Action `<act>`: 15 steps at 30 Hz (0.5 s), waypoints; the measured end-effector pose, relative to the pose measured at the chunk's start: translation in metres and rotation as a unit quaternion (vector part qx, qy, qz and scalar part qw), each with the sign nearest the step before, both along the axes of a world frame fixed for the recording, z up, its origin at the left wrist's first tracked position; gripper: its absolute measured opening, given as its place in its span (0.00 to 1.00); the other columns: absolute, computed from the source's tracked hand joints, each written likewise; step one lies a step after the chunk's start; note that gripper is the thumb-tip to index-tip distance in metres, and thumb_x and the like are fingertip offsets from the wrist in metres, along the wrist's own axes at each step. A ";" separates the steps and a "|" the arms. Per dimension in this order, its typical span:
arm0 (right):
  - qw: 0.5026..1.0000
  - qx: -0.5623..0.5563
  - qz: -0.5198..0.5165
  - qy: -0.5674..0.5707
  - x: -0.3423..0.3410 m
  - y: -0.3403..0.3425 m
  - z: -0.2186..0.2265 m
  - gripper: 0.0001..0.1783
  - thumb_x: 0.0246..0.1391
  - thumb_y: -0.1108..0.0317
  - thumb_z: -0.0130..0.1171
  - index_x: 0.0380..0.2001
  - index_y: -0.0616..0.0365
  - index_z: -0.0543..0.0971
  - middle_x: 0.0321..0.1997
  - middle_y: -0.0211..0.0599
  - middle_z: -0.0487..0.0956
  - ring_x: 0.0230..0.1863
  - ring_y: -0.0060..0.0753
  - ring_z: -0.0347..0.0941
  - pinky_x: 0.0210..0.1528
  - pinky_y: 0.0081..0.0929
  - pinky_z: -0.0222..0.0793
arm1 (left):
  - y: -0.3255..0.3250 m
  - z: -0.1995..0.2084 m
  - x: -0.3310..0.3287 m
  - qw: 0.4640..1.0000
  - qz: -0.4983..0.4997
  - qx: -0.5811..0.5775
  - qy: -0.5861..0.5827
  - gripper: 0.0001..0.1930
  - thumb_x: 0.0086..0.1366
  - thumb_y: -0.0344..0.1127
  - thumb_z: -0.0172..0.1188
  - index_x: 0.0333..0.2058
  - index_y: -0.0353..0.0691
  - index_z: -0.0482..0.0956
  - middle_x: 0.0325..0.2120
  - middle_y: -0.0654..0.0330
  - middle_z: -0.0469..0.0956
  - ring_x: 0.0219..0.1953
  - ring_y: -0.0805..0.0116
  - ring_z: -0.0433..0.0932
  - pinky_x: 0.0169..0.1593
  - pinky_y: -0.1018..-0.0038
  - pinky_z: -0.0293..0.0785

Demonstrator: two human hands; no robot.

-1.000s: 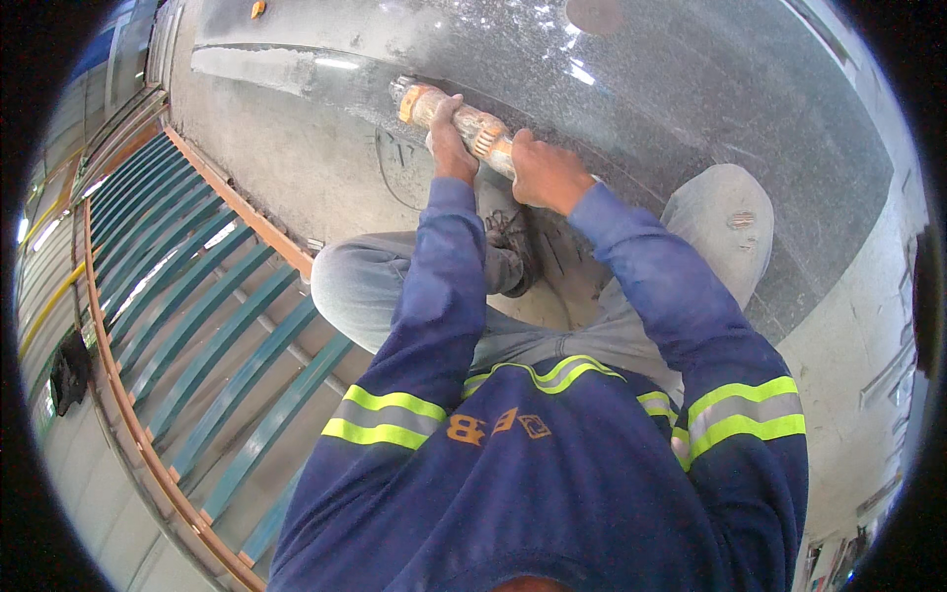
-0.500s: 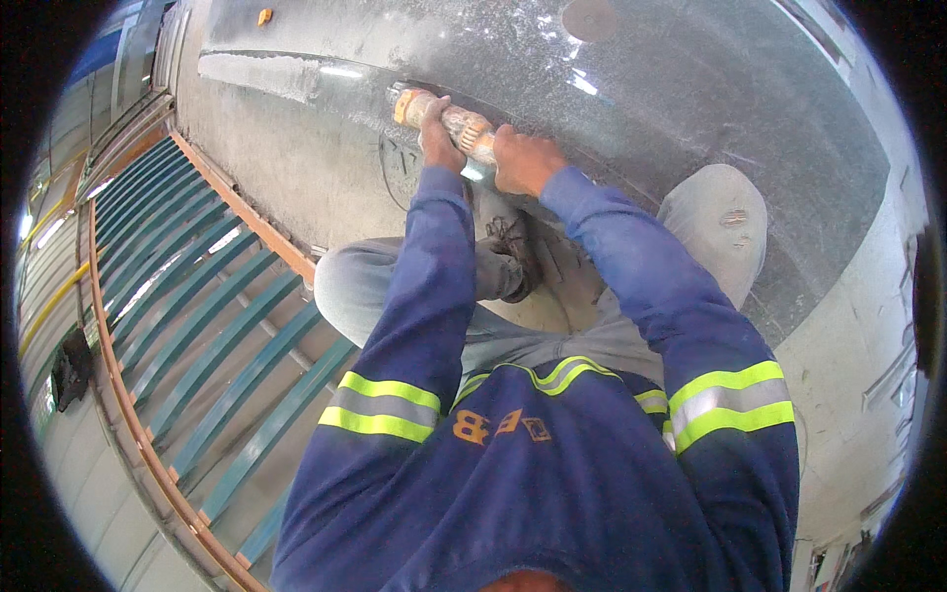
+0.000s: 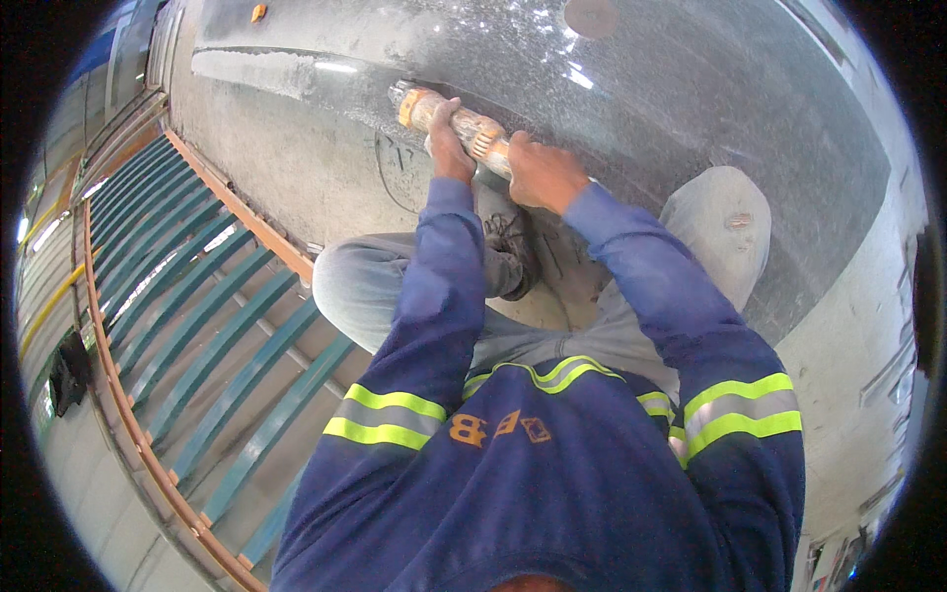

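Both of my hands are closed around a dusty orange-and-white power grinder [image 3: 483,136], which lies at a slant with its metal head at the far left. Its front body is wrapped by my left hand [image 3: 449,143], just behind the orange collar. My right hand [image 3: 545,173] grips the rear end. The head is at a dark seam on a large grey, dust-streaked surface [image 3: 691,113]. Whatever is fitted under the head is hidden.
My bent knees and a dark shoe [image 3: 511,252] are close below the tool. A rack of green slats with an orange frame [image 3: 242,207] runs along the left. A small orange object [image 3: 258,13] lies at the far left, and a round brownish patch [image 3: 592,18] marks the surface's far side.
The grinder and both hands have shifted slightly right and nearer to me. More of the metal head shows. Both hands keep their grip.
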State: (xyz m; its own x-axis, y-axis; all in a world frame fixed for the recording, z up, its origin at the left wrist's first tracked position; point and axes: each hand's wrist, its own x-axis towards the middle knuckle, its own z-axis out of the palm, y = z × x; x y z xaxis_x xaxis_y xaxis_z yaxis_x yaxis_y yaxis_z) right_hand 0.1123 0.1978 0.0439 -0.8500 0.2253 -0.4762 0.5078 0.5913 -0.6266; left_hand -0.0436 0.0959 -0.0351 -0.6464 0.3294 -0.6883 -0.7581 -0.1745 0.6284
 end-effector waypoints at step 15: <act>1.000 0.022 -0.003 0.020 -0.008 -0.005 -0.012 0.23 0.45 0.67 0.63 0.42 0.68 0.69 0.39 0.58 0.82 0.42 0.58 0.81 0.45 0.49 0.77 | 0.005 0.011 0.000 0.999 0.029 -0.016 -0.009 0.13 0.57 0.38 0.62 0.36 0.40 0.72 0.26 0.58 0.75 0.26 0.58 0.80 0.33 0.60 0.81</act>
